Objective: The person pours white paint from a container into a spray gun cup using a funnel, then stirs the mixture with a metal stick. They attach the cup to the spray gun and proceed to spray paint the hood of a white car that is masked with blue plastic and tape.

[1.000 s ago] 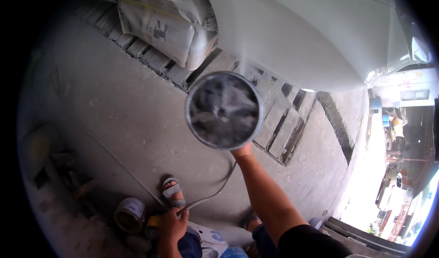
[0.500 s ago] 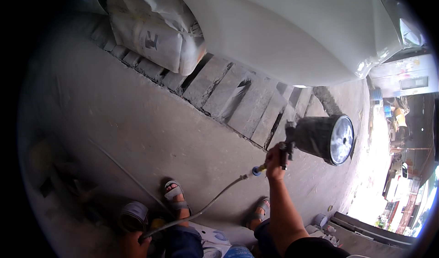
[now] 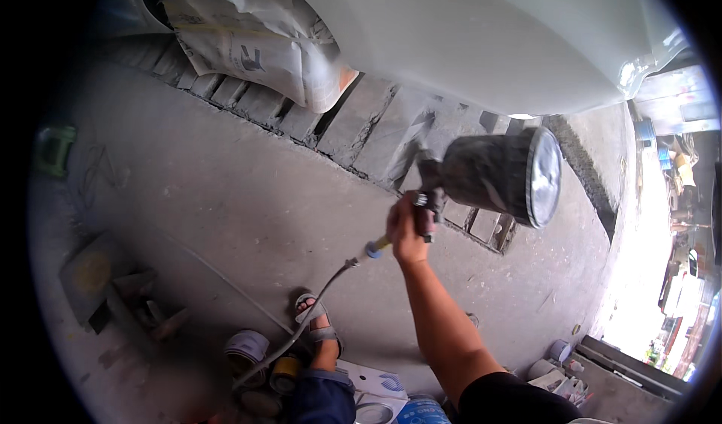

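Observation:
My right hand point(image 3: 408, 230) is wrapped round the handle of a paint spray gun point(image 3: 429, 185). A large dark cup point(image 3: 485, 170) with a pale, shiny end sits on the gun, tipped well over to the right. From the handle a grey air hose point(image 3: 323, 292) runs down to the lower left. The gun is below a pale car body panel point(image 3: 481, 40), apart from it. Paper masking point(image 3: 256, 48) covers the wheel to the left. A brownish blur at the lower left, near the hose's lower end, may be my left hand; its fingers cannot be made out.
Slatted concrete blocks point(image 3: 361, 127) line a floor channel under the car. Paint cans point(image 3: 247, 346), a white box point(image 3: 372, 386) and a blue container point(image 3: 423, 410) are by my foot point(image 3: 320, 322). Clutter point(image 3: 128, 289) lies at left; more cans point(image 3: 560, 350) stand at right.
My right hand has moved the spray gun left and upward, and the hose has followed. The view has shifted. My left hand, earlier visible on the hose, is no longer distinct.

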Demonstrator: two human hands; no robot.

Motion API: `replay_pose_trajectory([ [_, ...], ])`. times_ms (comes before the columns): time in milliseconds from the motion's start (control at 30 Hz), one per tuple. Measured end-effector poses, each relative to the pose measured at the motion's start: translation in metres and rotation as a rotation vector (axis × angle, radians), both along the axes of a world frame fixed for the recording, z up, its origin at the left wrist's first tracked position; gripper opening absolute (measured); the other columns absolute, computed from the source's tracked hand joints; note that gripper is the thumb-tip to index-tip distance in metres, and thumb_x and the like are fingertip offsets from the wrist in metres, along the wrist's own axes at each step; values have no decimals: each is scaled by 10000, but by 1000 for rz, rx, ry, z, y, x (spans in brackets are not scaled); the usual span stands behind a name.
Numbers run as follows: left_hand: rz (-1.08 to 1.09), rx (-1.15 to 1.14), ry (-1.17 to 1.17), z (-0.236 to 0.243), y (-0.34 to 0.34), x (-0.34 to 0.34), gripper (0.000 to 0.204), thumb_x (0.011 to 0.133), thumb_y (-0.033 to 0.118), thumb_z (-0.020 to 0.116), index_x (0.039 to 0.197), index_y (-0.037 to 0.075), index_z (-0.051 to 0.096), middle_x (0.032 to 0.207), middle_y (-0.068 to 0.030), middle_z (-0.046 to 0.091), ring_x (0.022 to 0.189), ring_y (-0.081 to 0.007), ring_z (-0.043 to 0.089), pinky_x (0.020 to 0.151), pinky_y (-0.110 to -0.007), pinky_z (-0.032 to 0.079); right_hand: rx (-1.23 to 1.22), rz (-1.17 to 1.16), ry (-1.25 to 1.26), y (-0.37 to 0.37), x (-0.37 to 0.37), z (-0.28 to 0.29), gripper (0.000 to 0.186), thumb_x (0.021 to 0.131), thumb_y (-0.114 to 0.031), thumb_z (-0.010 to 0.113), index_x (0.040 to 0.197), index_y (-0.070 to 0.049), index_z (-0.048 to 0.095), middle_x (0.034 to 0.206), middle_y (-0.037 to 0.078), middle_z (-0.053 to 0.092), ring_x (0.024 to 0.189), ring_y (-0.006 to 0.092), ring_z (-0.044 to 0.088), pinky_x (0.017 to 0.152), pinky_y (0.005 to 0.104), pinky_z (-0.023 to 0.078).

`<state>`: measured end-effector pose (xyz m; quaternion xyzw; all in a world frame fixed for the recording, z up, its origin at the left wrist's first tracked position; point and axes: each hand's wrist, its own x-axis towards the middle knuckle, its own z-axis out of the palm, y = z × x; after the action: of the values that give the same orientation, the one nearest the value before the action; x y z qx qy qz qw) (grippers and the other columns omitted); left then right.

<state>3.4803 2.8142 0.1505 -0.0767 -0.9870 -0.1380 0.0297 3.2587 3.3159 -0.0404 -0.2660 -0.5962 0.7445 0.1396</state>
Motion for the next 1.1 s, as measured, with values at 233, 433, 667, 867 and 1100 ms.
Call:
replay_pose_trajectory([
  [233,251,43,-297,12,-27,-1,302,792,319,694,887,43,618,616,-37,564,523,-114,498,494,-271,425,-156,111,18,-35,-50,-5,201,888,-226,578,888,-32,524,609,31,540,531,109,509,488,259,405],
  [433,216,53,-375,6,-8,0,261,767,275,715,861,50,624,637,-66,561,529,-162,515,509,-310,435,-150,-187,103,37,14,-8,158,888,-200,541,782,-99,479,566,19,465,454,115,452,392,237,336],
  [667,17,81,-437,-1,129,-83,241,689,181,730,856,34,640,689,-138,576,611,-315,568,556,-390,434,133,-564,-220,130,127,2,186,900,-190,539,1048,-90,486,601,-2,446,479,71,427,396,218,329],
  [867,-50,93,-446,-14,188,-92,291,660,208,748,881,50,643,703,-125,583,660,-324,570,591,-428,430,995,-310,-214,123,103,-48,274,879,-107,548,1099,11,434,815,118,526,714,228,513,659,356,448],
  [1100,-188,88,-694,-33,199,-63,369,742,284,686,1019,50,616,724,-129,602,683,-320,592,612,-440,448,1314,305,-49,45,-12,-61,434,769,-47,554,1171,-6,395,997,218,503,862,442,544,719,477,464],
])
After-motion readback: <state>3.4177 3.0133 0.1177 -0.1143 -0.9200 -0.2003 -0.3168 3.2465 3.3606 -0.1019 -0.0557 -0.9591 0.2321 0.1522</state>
